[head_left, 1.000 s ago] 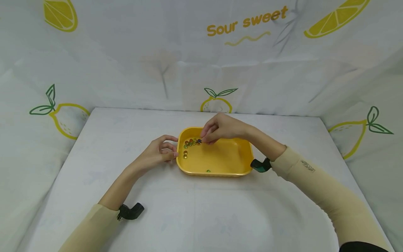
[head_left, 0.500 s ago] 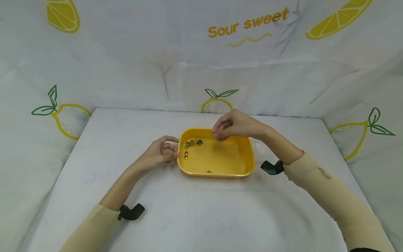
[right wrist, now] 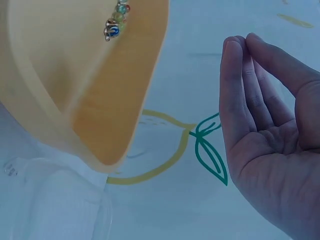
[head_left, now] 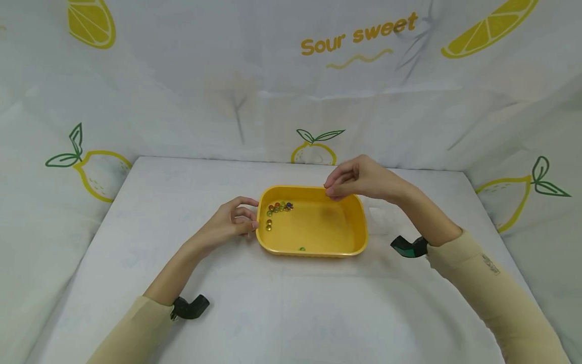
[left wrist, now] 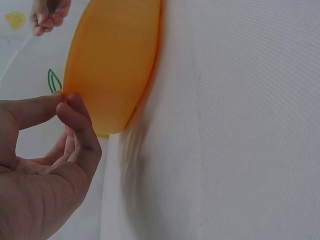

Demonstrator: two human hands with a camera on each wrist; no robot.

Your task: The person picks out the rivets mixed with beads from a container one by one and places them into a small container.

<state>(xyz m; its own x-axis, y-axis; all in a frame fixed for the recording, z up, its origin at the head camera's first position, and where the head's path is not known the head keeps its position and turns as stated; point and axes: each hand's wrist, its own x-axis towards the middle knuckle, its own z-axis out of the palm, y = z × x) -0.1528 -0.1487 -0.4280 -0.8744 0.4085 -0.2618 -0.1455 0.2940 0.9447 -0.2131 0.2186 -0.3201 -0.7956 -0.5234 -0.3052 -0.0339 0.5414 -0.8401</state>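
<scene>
With our left hand (head_left: 227,219) gripping the left edge of the tray (head_left: 313,230) and our right hand (head_left: 364,179) pinched closed, nothing visibly held, near its far edge, we risk scattering the beads (head_left: 277,205) by its far-left corner should we tilt it.

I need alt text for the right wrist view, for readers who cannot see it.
A right hand at right, thumb and fingertips together; at left, a yellow tray holding small colourful marbles. A clear container shows at lower left; behind is cloth with a lemon drawing.
</scene>
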